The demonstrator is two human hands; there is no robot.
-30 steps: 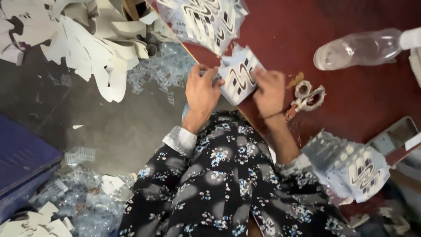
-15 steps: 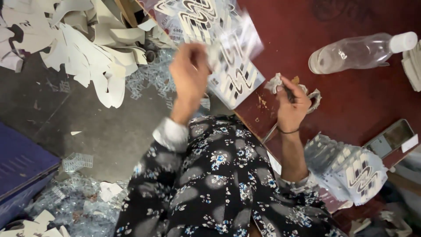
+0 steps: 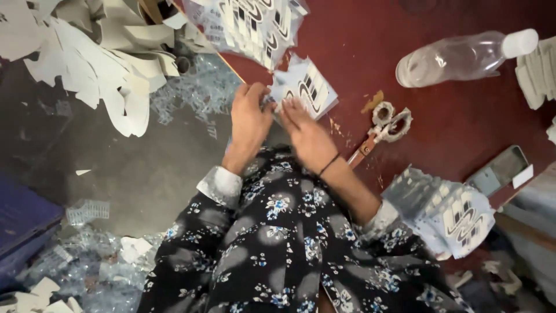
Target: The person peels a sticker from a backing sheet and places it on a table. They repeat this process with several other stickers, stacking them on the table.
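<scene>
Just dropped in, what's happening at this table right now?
A person's left hand and right hand are together on a small clear packet of black-and-white patterned pieces at the edge of the dark red table. Scissors lie beside the right hand, untouched. A plastic bottle lies on its side farther out.

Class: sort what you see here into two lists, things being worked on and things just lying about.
In hand: left hand, right hand, printed plastic sheet.

Lying about: scissors, plastic bottle, white paper offcuts, stack of printed sheets.
</scene>
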